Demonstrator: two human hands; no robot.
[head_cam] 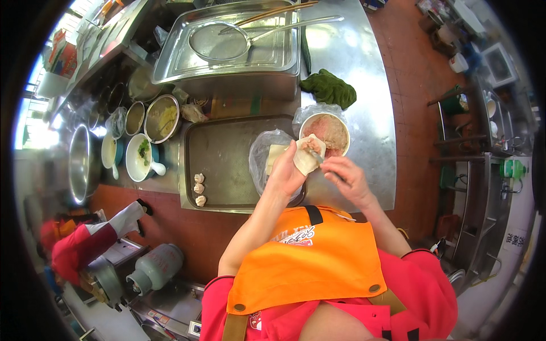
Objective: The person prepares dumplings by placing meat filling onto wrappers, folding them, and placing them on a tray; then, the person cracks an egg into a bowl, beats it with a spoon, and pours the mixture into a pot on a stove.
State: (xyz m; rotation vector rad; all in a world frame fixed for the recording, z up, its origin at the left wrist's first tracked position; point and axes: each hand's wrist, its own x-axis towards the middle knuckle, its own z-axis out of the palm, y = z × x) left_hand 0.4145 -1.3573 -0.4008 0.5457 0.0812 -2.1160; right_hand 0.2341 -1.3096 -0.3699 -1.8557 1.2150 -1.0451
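On my left hand (pixel 286 170) lies a square dough wrapper (pixel 304 164), held at its edge by the thumb. A dab of pink minced meat (pixel 310 146) sits on the wrapper. My right hand (pixel 349 179) grips a small metal spreading tool (pixel 318 156), whose tip touches the meat. Just beyond the wrapper stands a white bowl (pixel 348 143) of minced meat, partly covered by it. More wrappers (pixel 275 152) rest in a clear plastic bag (pixel 260 147) beneath my left hand. Several folded dumplings (pixel 199 188) line the left side of a dark tray (pixel 230 157).
Farther back, a steel pan (pixel 273 55) carries a skimmer (pixel 219 41) and chopsticks (pixel 273 16). A green cloth (pixel 328 88) lies beside a cucumber (pixel 305 53). Left are bowls, one with chopped greens (pixel 144 151). A person (pixel 85 243) and a gas cylinder (pixel 158 266) are at lower left.
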